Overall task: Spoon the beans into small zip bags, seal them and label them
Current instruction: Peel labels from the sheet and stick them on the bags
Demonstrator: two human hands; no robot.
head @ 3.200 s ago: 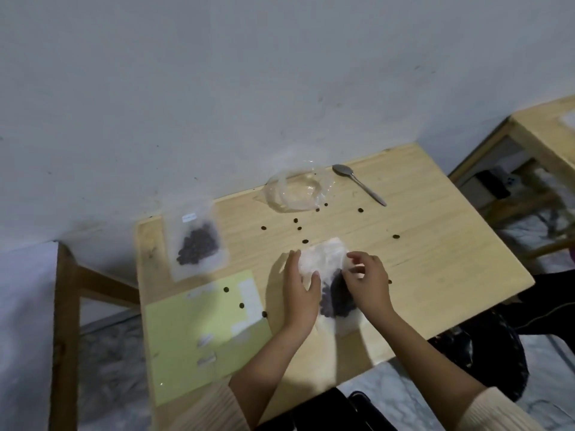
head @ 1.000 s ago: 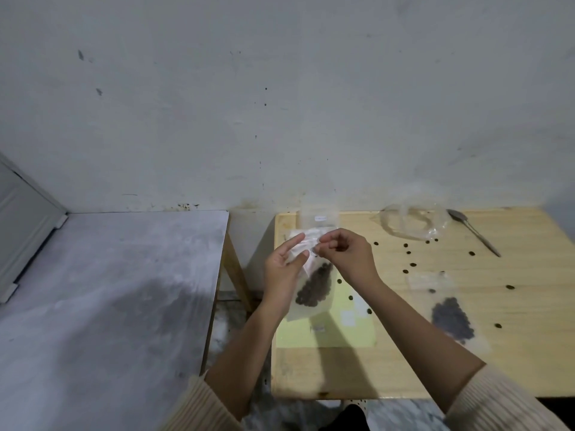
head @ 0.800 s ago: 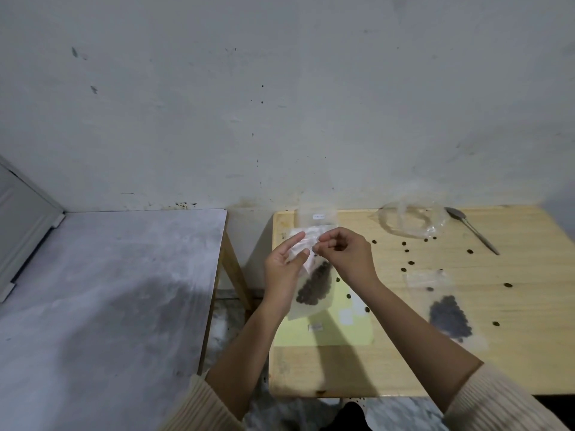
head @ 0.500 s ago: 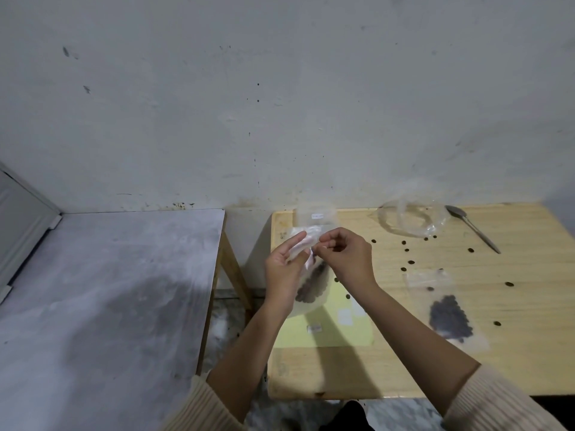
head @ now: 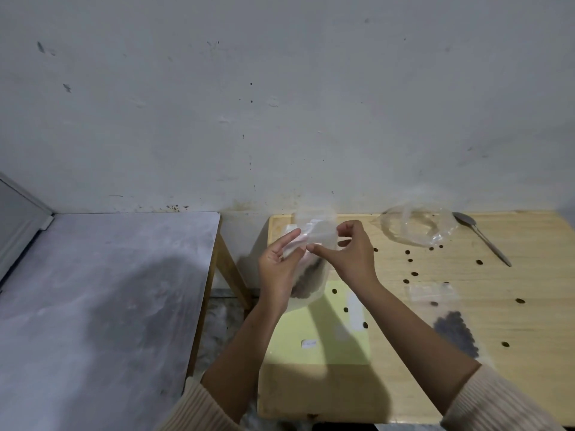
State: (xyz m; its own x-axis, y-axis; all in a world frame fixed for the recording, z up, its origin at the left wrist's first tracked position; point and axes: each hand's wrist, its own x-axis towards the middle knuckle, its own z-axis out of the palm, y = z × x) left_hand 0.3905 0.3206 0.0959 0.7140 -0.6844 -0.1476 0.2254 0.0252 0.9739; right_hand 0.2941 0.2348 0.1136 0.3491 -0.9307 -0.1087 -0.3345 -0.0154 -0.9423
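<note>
Right now you hold the small clear plastic zip bag of dark beans (head: 312,275) upright above the back-left corner of the pale wooden table (head: 529,275). Your right hand (head: 351,256) pinches its top edge. Your left hand (head: 280,269) seems to pinch it too, though blur hides the contact.

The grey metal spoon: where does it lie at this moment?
In the head view, the grey metal spoon lies at the far right of the light wooden table, near the wall, just right of the clear plastic bag.
</note>
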